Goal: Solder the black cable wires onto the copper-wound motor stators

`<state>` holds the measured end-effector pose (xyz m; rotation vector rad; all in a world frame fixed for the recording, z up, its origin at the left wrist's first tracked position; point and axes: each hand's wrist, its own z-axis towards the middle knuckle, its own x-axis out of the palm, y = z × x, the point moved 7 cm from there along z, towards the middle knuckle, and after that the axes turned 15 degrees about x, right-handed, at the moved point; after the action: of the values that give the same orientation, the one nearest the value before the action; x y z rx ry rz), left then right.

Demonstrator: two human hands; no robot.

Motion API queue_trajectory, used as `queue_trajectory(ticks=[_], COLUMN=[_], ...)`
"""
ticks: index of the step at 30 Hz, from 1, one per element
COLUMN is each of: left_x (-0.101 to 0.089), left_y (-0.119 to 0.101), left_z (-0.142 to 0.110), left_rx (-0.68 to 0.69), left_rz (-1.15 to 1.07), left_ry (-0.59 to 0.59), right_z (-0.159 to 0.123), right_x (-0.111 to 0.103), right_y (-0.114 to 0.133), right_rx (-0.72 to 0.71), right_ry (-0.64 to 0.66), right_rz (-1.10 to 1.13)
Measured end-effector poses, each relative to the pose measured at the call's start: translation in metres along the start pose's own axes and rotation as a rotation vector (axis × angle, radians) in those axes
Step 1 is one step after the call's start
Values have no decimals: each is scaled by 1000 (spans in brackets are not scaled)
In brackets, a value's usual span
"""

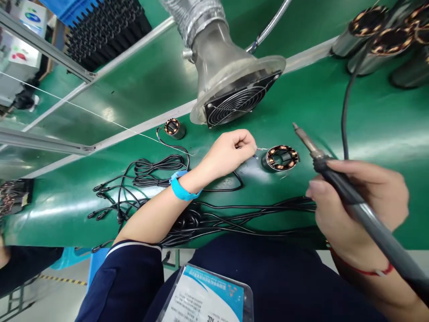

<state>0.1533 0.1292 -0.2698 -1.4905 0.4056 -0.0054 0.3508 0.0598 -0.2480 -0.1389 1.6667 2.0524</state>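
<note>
My left hand [231, 152], with a blue band at its wrist, is closed in a pinch on the end of a black cable [239, 181]. Thin wire ends [256, 156] stick out past its fingertips toward a copper-wound motor stator [280, 158], which stands just to the right on the green bench. Wrapped around the dark handle of a soldering iron [342, 183], my right hand [362, 205] is off to the right. The iron's tip points up and left, above the bench and apart from the stator.
A fume extractor hood [234, 89] with a fan grille hangs over the bench. Bundled black cables [187, 219] lie along the near edge. A smaller wired stator [174, 128] stands at left, and several larger stators [367, 38] at the back right. Another person's sleeve [30, 268] shows at lower left.
</note>
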Motion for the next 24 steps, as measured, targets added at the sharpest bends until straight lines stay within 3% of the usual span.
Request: queue_trajectory(ticks=[2,5,16,24], left_x=[-1,-1,-1,-1], left_y=[-2,-4,1,0], left_z=[0,1,3,3], left_rx=[17,57,54,62], left_rz=[12,19,-34,-54], left_ry=[5,-2,-41,-66], right_z=[-5,-11,-8,-4], right_x=[-1,4,12,16], right_y=[1,4,0,11], right_rx=[-69,-158,-123,-229], right_ry=[-33,15,100,131], right_rz=[-60,-83,29,29])
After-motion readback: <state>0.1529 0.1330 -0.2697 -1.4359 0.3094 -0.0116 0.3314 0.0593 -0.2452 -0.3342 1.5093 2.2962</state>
